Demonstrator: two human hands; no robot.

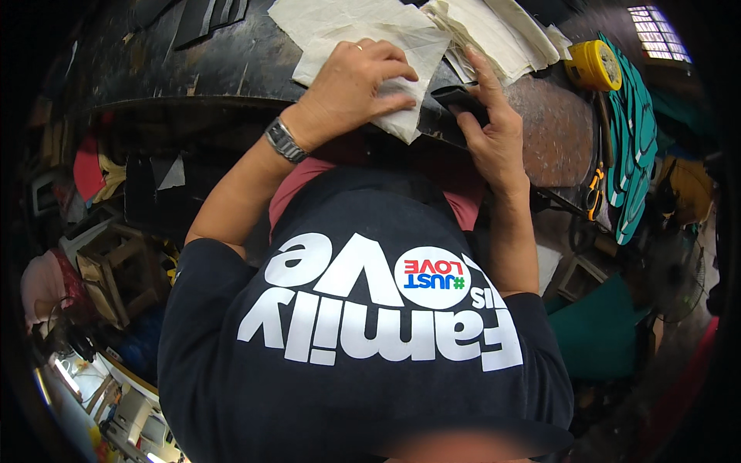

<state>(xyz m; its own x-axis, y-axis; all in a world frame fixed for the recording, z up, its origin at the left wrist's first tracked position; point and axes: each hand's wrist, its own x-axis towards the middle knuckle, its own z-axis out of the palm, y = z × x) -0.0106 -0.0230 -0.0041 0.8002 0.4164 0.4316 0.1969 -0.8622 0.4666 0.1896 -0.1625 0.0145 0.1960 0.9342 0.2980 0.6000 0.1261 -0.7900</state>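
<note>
At twelve o'clock, the left hand [359, 85] rests on a creased off-white sheet [413, 48], fingers bent over it, thumb apart. At one o'clock, the right hand [498, 127] spreads thumb and forefinger wide, a black piece [460, 102] between them; whether either hand grips cannot be told.

Head-mtd fisheye cam, L of pair, looks steeply down. Wearer's shirt [370, 393] v. close, ctr & btm; bench [193, 76] a bit farther, up top.
</note>
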